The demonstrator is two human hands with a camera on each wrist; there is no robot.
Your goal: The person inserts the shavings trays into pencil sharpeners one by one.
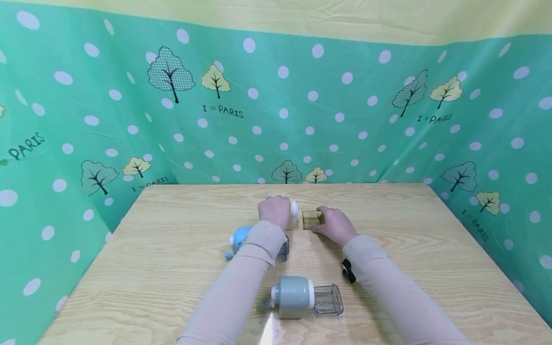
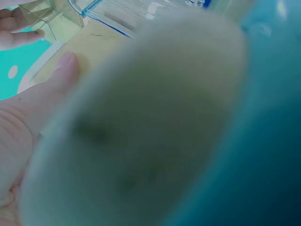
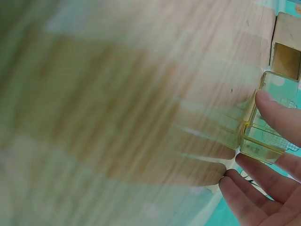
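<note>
At the middle back of the table my left hand (image 1: 274, 212) grips a crank pencil sharpener, and its white front rim (image 1: 294, 213) shows past the fingers. Most of that sharpener's body is hidden by the hand. Just to its right, my right hand (image 1: 336, 226) pinches a clear yellowish drawer (image 1: 310, 219) between thumb and fingers. The right wrist view shows the drawer apart from the sharpener's square opening (image 3: 287, 61). Below my left hand, partly covered by the sleeve, lies a blue sharpener (image 1: 241, 235) with its clear drawer (image 1: 283, 249) out.
Nearer the front lies a grey-blue sharpener (image 1: 294, 293), its clear drawer (image 1: 328, 301) extending to the right. A small black object (image 1: 348, 271) is beside the right sleeve. Green patterned cloth (image 1: 283, 112) hangs behind and at both sides of the wooden table (image 1: 172, 268).
</note>
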